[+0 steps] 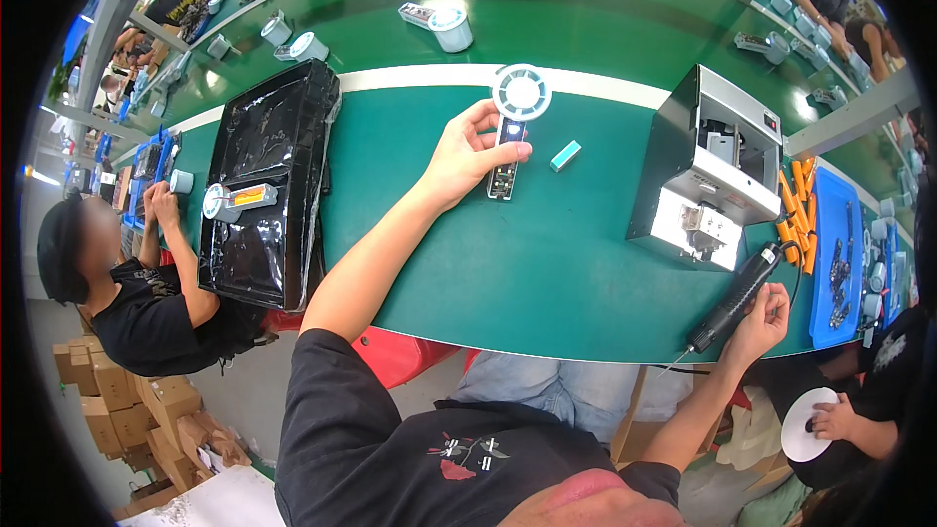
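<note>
My left hand (468,154) holds a handheld fan (520,95) by its handle, over the middle of the green worktable. The fan has a round white and pale-blue head, and its narrow handle is open, with electronic parts showing inside. A small teal and white block (565,156) lies just right of it. At the table's front right, my right hand (759,324) has curled fingers against a black electric screwdriver (734,298). The driver tilts, its thin bit pointing down left past the table edge; part of the grip is hidden.
A black and silver screw feeder (712,161) stands right, beside orange battery cells (798,210) and a blue tray (832,317) of small dark parts. Left, a black plastic-covered tray (259,259) bears another fan unit (239,198). Fan units (451,29) sit along the far strip. Co-workers sit on both sides.
</note>
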A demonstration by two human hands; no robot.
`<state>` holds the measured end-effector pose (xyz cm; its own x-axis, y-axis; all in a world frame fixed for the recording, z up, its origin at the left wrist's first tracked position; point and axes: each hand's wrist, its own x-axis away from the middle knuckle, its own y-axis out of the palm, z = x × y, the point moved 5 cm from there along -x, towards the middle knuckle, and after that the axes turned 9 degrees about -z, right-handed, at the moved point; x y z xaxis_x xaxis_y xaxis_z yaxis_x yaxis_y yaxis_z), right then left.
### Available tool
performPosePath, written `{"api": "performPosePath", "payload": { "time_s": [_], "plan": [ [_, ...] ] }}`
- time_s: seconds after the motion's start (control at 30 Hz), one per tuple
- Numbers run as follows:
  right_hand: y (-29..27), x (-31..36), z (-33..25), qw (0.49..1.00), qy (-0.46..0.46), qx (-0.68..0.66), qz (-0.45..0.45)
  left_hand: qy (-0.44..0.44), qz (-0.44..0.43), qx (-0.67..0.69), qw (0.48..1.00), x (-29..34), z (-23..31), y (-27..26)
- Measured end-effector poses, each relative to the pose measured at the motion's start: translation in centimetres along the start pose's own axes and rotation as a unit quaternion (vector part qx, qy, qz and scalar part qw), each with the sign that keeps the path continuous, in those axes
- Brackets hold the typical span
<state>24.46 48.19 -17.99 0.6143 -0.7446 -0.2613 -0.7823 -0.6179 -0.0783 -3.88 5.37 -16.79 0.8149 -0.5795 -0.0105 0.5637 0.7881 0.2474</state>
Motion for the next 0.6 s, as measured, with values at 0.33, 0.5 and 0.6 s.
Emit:
{"api": "performPosePath", "payload": {
  "time_s": [0.33, 0.5, 0.6],
  "plan": [
    [-0.23, -0.11, 0.3, 1.0, -0.005, -0.01, -0.007, -0.001, 0.002, 0.0, 1.0, 0.01, 0.02, 0.03],
    [-0.14, -0.09, 0.22, 1.0, -0.007, -0.005, -0.006, 0.003, -0.001, 0.003, 1.0, 0.02, 0.24, 0.23],
    [-0.15, -0.09, 0.17, 1.0, -0.005, -0.006, -0.008, 0.005, -0.003, -0.001, 1.0, 0.01, 0.18, 0.16]
  ]
}}
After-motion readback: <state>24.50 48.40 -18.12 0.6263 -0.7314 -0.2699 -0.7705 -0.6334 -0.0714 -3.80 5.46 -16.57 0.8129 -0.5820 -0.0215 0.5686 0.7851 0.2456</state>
